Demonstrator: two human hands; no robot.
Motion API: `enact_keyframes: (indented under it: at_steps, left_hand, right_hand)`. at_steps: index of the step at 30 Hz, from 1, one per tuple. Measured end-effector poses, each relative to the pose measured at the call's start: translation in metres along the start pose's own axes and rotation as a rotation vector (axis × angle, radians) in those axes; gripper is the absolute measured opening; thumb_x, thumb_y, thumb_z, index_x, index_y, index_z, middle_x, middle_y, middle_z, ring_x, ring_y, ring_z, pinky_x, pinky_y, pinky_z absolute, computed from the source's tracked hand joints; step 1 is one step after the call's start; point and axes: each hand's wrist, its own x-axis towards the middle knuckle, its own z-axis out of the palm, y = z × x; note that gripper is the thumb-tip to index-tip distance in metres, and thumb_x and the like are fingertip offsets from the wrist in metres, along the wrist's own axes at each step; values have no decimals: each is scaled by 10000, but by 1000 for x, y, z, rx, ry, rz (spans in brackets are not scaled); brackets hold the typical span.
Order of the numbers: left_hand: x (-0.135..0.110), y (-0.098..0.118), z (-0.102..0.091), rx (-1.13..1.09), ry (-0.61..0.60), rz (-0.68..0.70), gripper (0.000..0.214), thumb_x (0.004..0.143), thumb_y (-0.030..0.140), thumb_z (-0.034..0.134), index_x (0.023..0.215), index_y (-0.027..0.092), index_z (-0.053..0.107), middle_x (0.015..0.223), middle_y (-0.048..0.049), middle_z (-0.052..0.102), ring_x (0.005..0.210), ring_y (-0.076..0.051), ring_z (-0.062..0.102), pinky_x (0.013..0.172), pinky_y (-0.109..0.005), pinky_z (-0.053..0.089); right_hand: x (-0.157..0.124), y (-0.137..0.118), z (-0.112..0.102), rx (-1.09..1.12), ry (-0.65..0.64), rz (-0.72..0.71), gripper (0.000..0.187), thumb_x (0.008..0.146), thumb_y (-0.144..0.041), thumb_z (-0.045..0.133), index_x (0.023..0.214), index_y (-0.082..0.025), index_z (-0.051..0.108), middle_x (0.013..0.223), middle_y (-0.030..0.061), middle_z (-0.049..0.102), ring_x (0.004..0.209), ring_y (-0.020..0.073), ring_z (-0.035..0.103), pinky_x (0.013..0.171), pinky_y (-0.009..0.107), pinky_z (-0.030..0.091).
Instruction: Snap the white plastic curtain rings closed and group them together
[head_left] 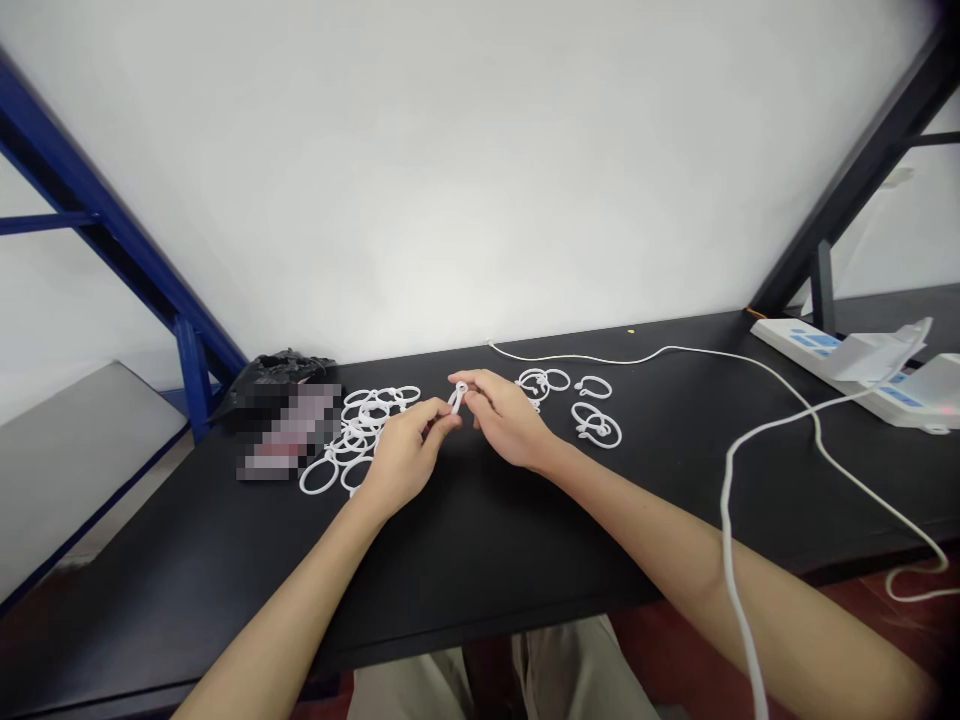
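The left hand (405, 455) and right hand (504, 418) both pinch one white ring (457, 397), fingertips closed tight on it, just right of the ring pile (360, 430); grip looks thin, so a slip could flick it into that pile among lookalikes.

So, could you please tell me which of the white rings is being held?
The ring pinched between the left hand and right hand; the left pile and right group lie loose on the table.
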Motion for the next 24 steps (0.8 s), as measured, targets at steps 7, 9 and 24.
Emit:
enact_keyframes:
  at_steps: [7, 9, 24]
  left_hand:
    - [-2, 1, 0, -19, -19, 51, 245, 950, 318, 453, 776, 198, 577, 702, 28, 571, 659, -121, 527, 663, -240, 390]
    - [-3, 1, 0, -28, -22, 43, 249, 952, 319, 448, 777, 199, 579, 693, 30, 567, 647, -118, 528, 653, -237, 393]
    - [-1, 2, -1, -3, -30, 109, 207, 953, 270, 454, 815, 214, 598, 747, 26, 615, 685, -125, 544, 672, -244, 409]
  right_hand:
    - [1, -4, -3, 91, -7, 23, 188, 932, -313, 501, 875, -185, 625, 703, -19, 637, 592, 96, 570, 649, 239, 453]
    - [2, -4, -5, 136, -17, 51, 172, 924, -295, 512, 830, -189, 609, 672, -29, 632, 573, 92, 569, 631, 232, 456]
    - [4, -4, -5, 271, -37, 139, 167, 893, -321, 529, 815, -186, 588, 672, -26, 636, 546, 94, 586, 581, 228, 482]
